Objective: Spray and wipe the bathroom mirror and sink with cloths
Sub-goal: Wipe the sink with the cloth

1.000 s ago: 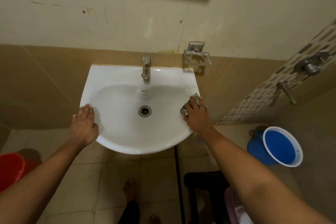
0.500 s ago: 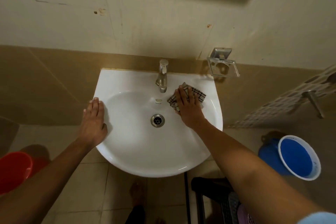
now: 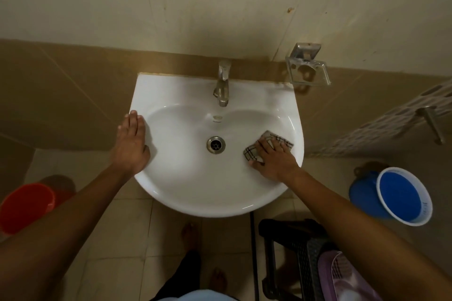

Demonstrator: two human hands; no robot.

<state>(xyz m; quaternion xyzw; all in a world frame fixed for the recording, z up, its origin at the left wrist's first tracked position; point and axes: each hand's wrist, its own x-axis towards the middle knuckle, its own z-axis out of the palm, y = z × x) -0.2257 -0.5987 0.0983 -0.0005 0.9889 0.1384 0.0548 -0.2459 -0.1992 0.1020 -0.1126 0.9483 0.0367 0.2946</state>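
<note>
A white sink (image 3: 186, 193) hangs on a tan-tiled wall, seen from above. The right hand (image 3: 274, 157) lies flat inside the bowl on its right slope, pressing a checked cloth (image 3: 254, 151) against the porcelain; the fingers (image 3: 266, 143) are stretched out over the cloth, not curled round it, and the cloth's edges show beyond the fingertips and beside the thumb. The cloth sits just right of the drain (image 3: 215, 144), apart from it and close under the right rim.

The left hand (image 3: 130, 144) rests palm down on the sink's left rim, its fingers straight and together, pointing toward the wall, grasping nothing.

The tap (image 3: 223, 83) stands at the middle of the back ledge, its spout over the bowl. On the wall to the right of the sink's back corner is a clear soap holder (image 3: 307, 68) on a metal bracket.

On the floor, a red bucket (image 3: 24, 205) stands at the left edge and a blue bucket (image 3: 401, 197) with a white rim lies tilted at the right. A dark stool (image 3: 293, 252) stands under the right forearm, with a lilac basket (image 3: 342, 276) beside it. A bare foot (image 3: 189, 232) shows below the sink.
</note>
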